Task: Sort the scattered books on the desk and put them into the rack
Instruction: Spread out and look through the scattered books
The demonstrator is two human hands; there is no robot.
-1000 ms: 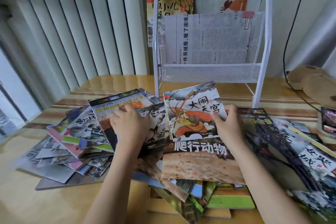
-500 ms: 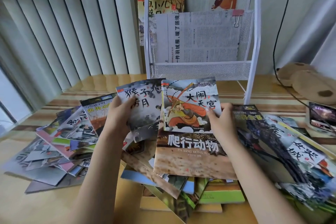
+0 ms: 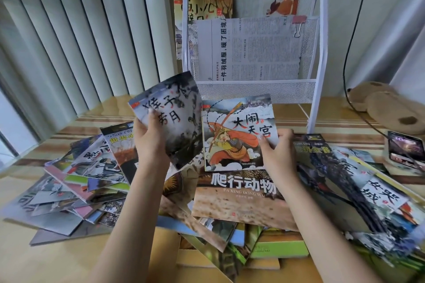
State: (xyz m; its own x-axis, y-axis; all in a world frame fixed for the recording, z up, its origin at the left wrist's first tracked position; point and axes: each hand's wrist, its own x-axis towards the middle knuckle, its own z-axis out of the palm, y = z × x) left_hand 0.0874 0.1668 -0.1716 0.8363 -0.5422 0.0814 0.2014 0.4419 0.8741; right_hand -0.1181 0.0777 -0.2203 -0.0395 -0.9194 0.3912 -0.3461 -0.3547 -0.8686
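A thin grey ink-wash booklet (image 3: 171, 119) is held up off the pile by the left hand (image 3: 149, 142), whose grip is pinched on the booklet's lower left edge, thumb laid across the front cover and the remaining fingers hidden behind it; the booklet is tilted, its top leaning to the right, and most of it stands above and to the right of the grip. Just beside it, a booklet with a monkey figure in orange (image 3: 239, 133) is held by the right hand (image 3: 279, 151), the grip closed on its right edge, with the thumb on the cover and the other fingers tucked underneath; nearly the whole booklet extends to the left of this grip, and its lower edge lies over a larger brown book with white characters (image 3: 239, 200). Both are surrounded by scattered books (image 3: 82, 174) spread in overlapping heaps across the wooden table (image 3: 34, 262), to the left, below and to the right of the hands. Behind the pile a white mesh rack (image 3: 319, 53) stands on the table, well beyond both grips, and printed pages held by a pink binder clip (image 3: 298, 24) and a yellow-covered book (image 3: 204, 7) are already seen in it. A phone on a stand (image 3: 404, 151) is seen at the right edge of the table.
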